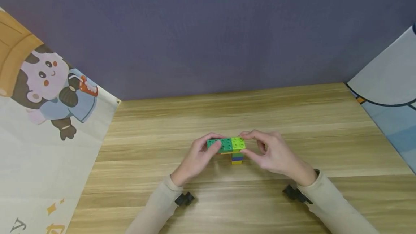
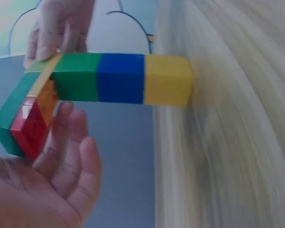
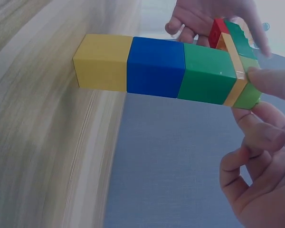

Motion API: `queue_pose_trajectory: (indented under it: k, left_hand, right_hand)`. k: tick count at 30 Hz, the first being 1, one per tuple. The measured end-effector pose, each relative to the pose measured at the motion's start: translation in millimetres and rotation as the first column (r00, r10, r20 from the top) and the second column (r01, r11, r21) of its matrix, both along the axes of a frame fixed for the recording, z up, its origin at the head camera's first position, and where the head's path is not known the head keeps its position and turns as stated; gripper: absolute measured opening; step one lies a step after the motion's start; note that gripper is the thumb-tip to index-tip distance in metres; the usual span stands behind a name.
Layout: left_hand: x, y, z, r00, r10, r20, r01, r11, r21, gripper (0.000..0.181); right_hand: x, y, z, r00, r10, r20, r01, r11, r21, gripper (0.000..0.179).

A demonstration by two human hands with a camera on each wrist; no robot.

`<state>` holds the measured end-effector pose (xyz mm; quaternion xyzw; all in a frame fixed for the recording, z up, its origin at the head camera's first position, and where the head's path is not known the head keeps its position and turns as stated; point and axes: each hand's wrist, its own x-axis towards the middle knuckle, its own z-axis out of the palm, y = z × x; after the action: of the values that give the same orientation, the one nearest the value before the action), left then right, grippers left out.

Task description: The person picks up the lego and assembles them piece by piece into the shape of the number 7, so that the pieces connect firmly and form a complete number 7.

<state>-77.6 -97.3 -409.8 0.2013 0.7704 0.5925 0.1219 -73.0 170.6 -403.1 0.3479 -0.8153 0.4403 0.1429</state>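
Note:
A column of a yellow brick [image 2: 168, 80], a blue brick [image 2: 121, 78] and a green brick [image 2: 80, 76] stands upright on the table. Across its top runs a thin light-orange layer [image 3: 236, 71], overhanging to the left, with a red brick [image 2: 32, 127] and an orange brick [image 2: 47, 102] under the overhang. Above that layer lie a dark green brick [image 1: 226, 146] and a lime brick [image 1: 238, 143], side by side. My left hand [image 1: 196, 156] holds the dark green brick's left end, thumb on its studs. Thumb and index finger of my right hand [image 1: 277, 154] pinch the lime brick.
The wood-grain table [image 1: 156, 118] extends around the bricks on all sides. A dark blue-grey wall [image 1: 227, 39] rises behind it, and printed cartoon panels [image 1: 52, 93] flank the sides. Small black devices [image 1: 184, 199] sit at both wrists.

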Motion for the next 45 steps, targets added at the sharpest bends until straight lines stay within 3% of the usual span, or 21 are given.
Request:
queue_pose_trajectory:
  k: [9,16,21,24,27,30,32,33,35,38,40,41,43,45]
  left_hand:
    - [-3.2,-6.4,7.3,0.981,0.020,0.193,-0.030,0.999,0.046,0.041]
    - [-2.0,-5.0,15.5,0.938,0.014,0.347,-0.068,0.987,0.145,0.047]
    - [-2.4,-5.0,17.2,0.921,0.018,0.390,-0.086,0.984,0.157,0.047]
    - [-1.8,-4.8,16.9,0.934,0.025,0.356,-0.075,0.989,0.127,0.044]
    - [0.0,-3.9,15.5,0.968,0.040,0.248,-0.060,0.996,0.072,0.039]
    - [2.4,-4.3,12.3,0.997,0.064,0.054,-0.064,0.998,0.001,0.036]
    - [3.6,-6.0,9.7,0.992,0.083,-0.098,-0.086,0.996,-0.032,0.039]
    - [3.8,-7.5,8.2,0.979,0.091,-0.180,-0.100,0.994,-0.044,0.042]
    - [3.9,-11.4,5.9,0.933,0.097,-0.347,-0.125,0.990,-0.060,0.046]
    - [2.9,-17.9,2.4,0.828,0.065,-0.557,-0.121,0.991,-0.065,0.050]
    - [2.2,-21.5,0.4,0.756,0.033,-0.653,-0.106,0.992,-0.073,0.050]
    - [1.8,-22.8,-0.5,0.728,0.017,-0.685,-0.097,0.992,-0.078,0.050]
    - [1.5,-24.7,-1.4,0.692,-0.003,-0.722,-0.085,0.993,-0.086,0.050]
    - [1.3,-25.9,-2.4,0.675,-0.012,-0.738,-0.078,0.993,-0.088,0.049]
  right_hand:
    - [1.1,0,-1.3,1.000,-0.003,0.007,0.003,1.000,0.005,0.039]
    - [1.0,0,-2.6,1.000,-0.002,0.007,0.002,1.000,0.007,0.039]
    - [1.6,-1,-2.7,1.000,0.004,0.010,-0.004,1.000,-0.005,0.040]
    - [1.7,-1,-3.5,1.000,0.006,0.018,-0.006,1.000,-0.016,0.040]
    - [2.0,0,-3.7,1.000,0.004,0.025,-0.004,1.000,-0.027,0.042]
    - [2.5,0,-3.4,1.000,0.004,0.027,-0.003,0.999,-0.039,0.044]
    - [2.8,0,-3.6,1.000,0.010,0.027,-0.008,0.999,-0.048,0.045]
    - [3.0,1,-3.7,1.000,0.012,0.028,-0.011,0.999,-0.052,0.046]
    - [3.1,1,-4.5,0.999,0.018,0.030,-0.016,0.998,-0.060,0.046]
    - [3.1,1,-6.3,0.999,0.021,0.040,-0.018,0.998,-0.067,0.046]
    - [3.2,1,-7.9,0.999,0.019,0.047,-0.016,0.997,-0.071,0.046]
    - [3.4,1,-8.6,0.999,0.019,0.051,-0.015,0.997,-0.073,0.046]
    - [3.9,1,-9.8,0.998,0.016,0.059,-0.011,0.997,-0.081,0.047]
    - [4.2,1,-11.0,0.998,0.014,0.063,-0.008,0.996,-0.088,0.047]
